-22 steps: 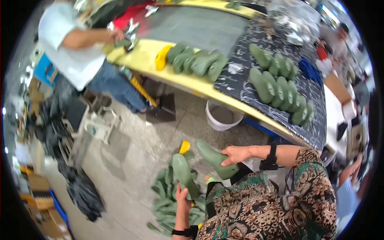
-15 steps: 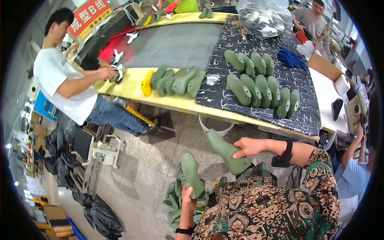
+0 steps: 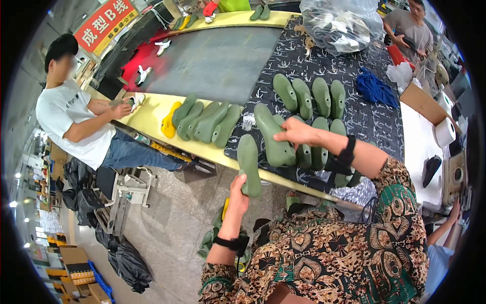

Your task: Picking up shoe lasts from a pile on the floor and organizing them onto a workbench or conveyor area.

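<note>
My left hand (image 3: 239, 195) is closed around the heel end of a green shoe last (image 3: 248, 162), its toe pointing away from me, at the table's near edge. Higher and to the right, my right hand (image 3: 298, 133) grips a second green shoe last (image 3: 271, 137) by its side, above the dark patterned cloth (image 3: 268, 68). Rows of green lasts (image 3: 321, 97) stand on that cloth, some partly hidden behind my right hand and forearm. Left of them, several more green lasts (image 3: 208, 121) and a yellow last (image 3: 169, 120) line the pale yellow table edge (image 3: 152, 104).
A heap of green lasts (image 3: 207, 242) lies low by my left forearm. At the left a co-worker (image 3: 76, 116) handles a white shoe upper (image 3: 136, 101). A clear plastic bag (image 3: 341, 25) and blue cloth (image 3: 374, 87) sit on the table's far right. Another person (image 3: 411, 30) stands beyond.
Both my hands have risen and moved forward with their lasts, from over the floor to the table's edge and the cloth. The co-worker at the left has drawn the hands back.
</note>
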A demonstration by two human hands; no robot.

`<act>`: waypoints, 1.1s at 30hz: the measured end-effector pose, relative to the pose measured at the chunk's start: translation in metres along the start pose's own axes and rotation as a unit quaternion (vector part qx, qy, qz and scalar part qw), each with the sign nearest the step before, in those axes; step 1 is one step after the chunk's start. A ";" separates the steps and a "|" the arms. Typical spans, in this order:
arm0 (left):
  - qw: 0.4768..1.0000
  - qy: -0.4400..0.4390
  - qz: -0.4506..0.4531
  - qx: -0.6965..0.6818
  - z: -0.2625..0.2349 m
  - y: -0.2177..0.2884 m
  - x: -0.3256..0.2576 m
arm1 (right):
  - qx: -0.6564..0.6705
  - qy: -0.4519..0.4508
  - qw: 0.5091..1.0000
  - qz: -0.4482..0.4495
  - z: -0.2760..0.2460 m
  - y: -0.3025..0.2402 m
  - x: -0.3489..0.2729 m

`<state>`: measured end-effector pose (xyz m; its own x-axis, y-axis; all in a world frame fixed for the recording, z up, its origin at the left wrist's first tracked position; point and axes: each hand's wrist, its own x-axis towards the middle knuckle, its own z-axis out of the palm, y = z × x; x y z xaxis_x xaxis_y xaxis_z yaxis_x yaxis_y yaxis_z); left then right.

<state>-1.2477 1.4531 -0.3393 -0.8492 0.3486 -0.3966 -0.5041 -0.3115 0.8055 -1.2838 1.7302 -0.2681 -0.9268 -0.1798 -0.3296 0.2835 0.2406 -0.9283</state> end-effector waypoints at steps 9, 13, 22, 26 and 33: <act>0.996 0.009 -0.021 0.084 0.075 0.065 0.166 | -0.177 0.164 0.968 0.067 -0.063 0.005 0.135; 0.964 0.016 -0.030 0.263 0.080 0.072 0.235 | -0.306 0.273 0.912 -0.025 -0.069 0.029 0.153; 0.752 0.104 0.109 0.641 0.069 0.060 0.234 | -0.310 0.490 0.796 -0.177 -0.211 0.068 0.032; 0.803 0.094 0.188 0.558 0.112 0.042 0.224 | -0.389 0.506 0.760 0.123 -0.321 0.154 -0.021; 0.773 0.134 0.147 0.603 0.124 0.036 0.246 | -0.368 0.409 0.753 0.361 -0.321 0.203 0.015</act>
<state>-1.4553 1.6374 -0.3535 -0.9827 0.1734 -0.0645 0.0929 0.7639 0.6386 -1.3194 2.0826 -0.4062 -0.5241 0.8263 -0.2065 0.8516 0.5123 -0.1115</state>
